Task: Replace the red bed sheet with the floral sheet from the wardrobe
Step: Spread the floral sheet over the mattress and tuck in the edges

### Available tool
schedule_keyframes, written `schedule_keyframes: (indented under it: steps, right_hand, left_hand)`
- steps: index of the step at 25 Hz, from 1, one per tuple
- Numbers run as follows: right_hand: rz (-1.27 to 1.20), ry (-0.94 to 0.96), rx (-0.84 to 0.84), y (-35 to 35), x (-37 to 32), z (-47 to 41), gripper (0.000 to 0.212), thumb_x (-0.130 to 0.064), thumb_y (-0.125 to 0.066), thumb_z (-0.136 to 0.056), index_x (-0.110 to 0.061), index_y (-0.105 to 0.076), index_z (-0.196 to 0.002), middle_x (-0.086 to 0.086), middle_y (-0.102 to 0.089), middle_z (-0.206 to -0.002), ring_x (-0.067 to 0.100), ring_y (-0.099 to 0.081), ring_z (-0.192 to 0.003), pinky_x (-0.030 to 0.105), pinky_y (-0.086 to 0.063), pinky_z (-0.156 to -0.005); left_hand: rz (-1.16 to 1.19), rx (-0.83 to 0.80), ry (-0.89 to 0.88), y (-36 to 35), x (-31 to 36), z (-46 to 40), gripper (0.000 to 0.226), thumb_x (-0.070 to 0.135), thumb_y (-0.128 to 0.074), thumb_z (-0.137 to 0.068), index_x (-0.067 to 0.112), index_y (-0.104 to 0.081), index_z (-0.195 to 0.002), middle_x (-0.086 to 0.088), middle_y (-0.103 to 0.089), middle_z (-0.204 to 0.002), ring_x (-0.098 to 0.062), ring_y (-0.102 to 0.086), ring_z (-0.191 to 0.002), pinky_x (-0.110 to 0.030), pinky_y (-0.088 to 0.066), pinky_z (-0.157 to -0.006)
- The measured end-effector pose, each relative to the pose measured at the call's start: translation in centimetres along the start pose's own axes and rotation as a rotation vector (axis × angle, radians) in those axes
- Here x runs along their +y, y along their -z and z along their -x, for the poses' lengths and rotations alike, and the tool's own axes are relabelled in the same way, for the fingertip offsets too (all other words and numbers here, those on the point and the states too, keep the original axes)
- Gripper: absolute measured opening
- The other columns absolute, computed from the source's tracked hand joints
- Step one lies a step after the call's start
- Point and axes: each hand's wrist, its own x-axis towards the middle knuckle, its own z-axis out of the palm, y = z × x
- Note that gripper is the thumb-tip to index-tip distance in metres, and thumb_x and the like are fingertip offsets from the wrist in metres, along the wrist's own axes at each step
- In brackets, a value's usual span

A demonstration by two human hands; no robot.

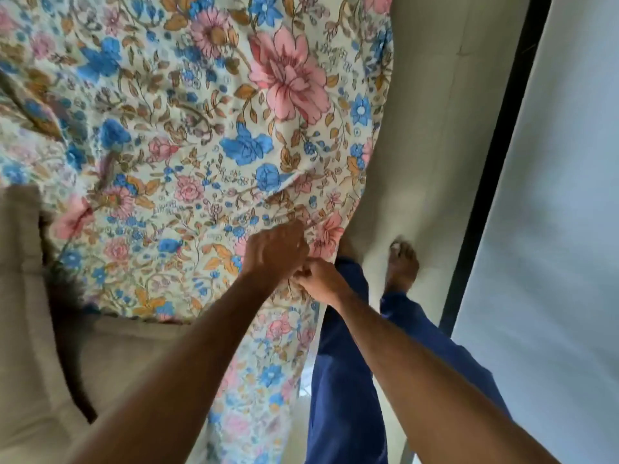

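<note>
The floral sheet [187, 122] is pinched by the left hand [273, 251] and right hand [318, 279]; fingertips are hidden in folds.

A soft beige cushioned seat [30, 329] sits at the left side, with a dark gap running along its edge. The pale cream floor [432, 135] runs up the middle right. A thin black strip [495, 155] stands beside the floor, and a big white panel [556, 212] is just past it. Blue trousers [348, 380] cover two legs, and one bare foot [402, 266] stands on the floor.
</note>
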Motion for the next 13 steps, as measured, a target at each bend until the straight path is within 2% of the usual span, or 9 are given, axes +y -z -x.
schedule_keyframes:
  steps: [1, 3, 5, 7, 9, 10, 11, 13]
  right_hand:
    - [0.025, 0.022, 0.042, -0.5, 0.2, -0.3, 0.024, -0.031, -0.061, -0.099, -0.009, -0.068, -0.095, 0.003, -0.072, -0.084, 0.023, -0.069, -0.076, 0.04, -0.058, -0.073]
    - [0.053, 0.019, 0.112, 0.3, 2.3, 0.3, 0.029, -0.034, -0.06, -0.098, -0.013, -0.065, -0.079, 0.0, -0.064, -0.071, 0.023, -0.064, -0.068, 0.04, -0.055, -0.066]
    - [0.173, -0.079, 0.204, 1.9, 7.1, 2.4, 0.034, -0.038, -0.062, -0.096, -0.015, -0.058, -0.07, -0.001, -0.057, -0.066, 0.023, -0.058, -0.063, 0.038, -0.048, -0.06]
    - [0.299, -0.246, 0.305, 2.8, 11.9, 4.8, 0.031, -0.045, -0.059, -0.093, -0.017, -0.061, -0.078, 0.006, -0.062, -0.075, 0.029, -0.061, -0.074, 0.04, -0.051, -0.068]
    - [0.155, -0.274, 0.431, 1.9, 13.5, 6.1, 0.032, -0.043, -0.056, -0.095, -0.014, -0.068, -0.091, 0.013, -0.069, -0.085, 0.034, -0.066, -0.083, 0.043, -0.056, -0.076]
    - [-0.038, -0.25, 0.467, 0.8, 13.0, 6.1, 0.03, -0.038, -0.055, -0.099, -0.012, -0.068, -0.096, 0.012, -0.07, -0.085, 0.031, -0.067, -0.081, 0.041, -0.055, -0.075]
    - [-0.269, -0.219, 0.468, -0.3, 11.9, 6.2, 0.027, -0.035, -0.055, -0.102, -0.011, -0.067, -0.099, 0.008, -0.07, -0.084, 0.024, -0.066, -0.076, 0.037, -0.053, -0.072]
    - [-0.455, -0.183, 0.337, -3.3, 10.4, 6.7, 0.027, -0.041, -0.058, -0.1, -0.017, -0.064, -0.09, 0.0, -0.068, -0.079, 0.013, -0.063, -0.069, 0.029, -0.046, -0.065]
  left_hand:
    - [0.085, 0.085, 0.053, -1.0, -0.3, 1.1, 0.025, 0.037, -0.036, -0.105, 0.019, -0.053, -0.111, 0.003, -0.062, -0.086, -0.007, -0.049, -0.058, -0.022, -0.033, -0.052]
    - [0.159, 0.135, 0.116, -3.0, -1.0, 3.6, 0.031, 0.047, -0.04, -0.103, 0.02, -0.052, -0.111, 0.002, -0.065, -0.092, -0.014, -0.059, -0.066, -0.028, -0.042, -0.056]
    - [0.021, -0.018, 0.133, -5.7, -1.7, 7.0, 0.05, 0.065, -0.042, -0.096, 0.022, -0.055, -0.116, 0.001, -0.068, -0.103, -0.022, -0.068, -0.088, -0.034, -0.051, -0.071]
    - [-0.241, -0.265, 0.089, -8.4, -2.2, 10.2, 0.068, 0.08, -0.042, -0.086, 0.02, -0.064, -0.109, 0.003, -0.069, -0.097, -0.02, -0.069, -0.09, -0.031, -0.048, -0.071]
    - [-0.363, -0.383, 0.022, -10.8, -2.1, 13.0, 0.069, 0.08, -0.048, -0.084, 0.017, -0.068, -0.102, 0.003, -0.069, -0.091, -0.017, -0.068, -0.086, -0.028, -0.044, -0.067]
    - [-0.362, -0.386, 0.007, -12.1, -2.1, 14.2, 0.064, 0.076, -0.053, -0.085, 0.016, -0.067, -0.104, 0.002, -0.069, -0.094, -0.018, -0.068, -0.087, -0.028, -0.044, -0.067]
    - [-0.348, -0.353, 0.01, -13.3, -2.2, 15.2, 0.06, 0.07, -0.056, -0.087, 0.015, -0.065, -0.107, 0.001, -0.069, -0.098, -0.018, -0.069, -0.087, -0.028, -0.045, -0.065]
    - [-0.348, -0.209, 0.016, -15.9, -2.7, 16.5, 0.048, 0.056, -0.057, -0.094, 0.014, -0.061, -0.117, 0.001, -0.069, -0.101, -0.016, -0.068, -0.079, -0.027, -0.05, -0.06]
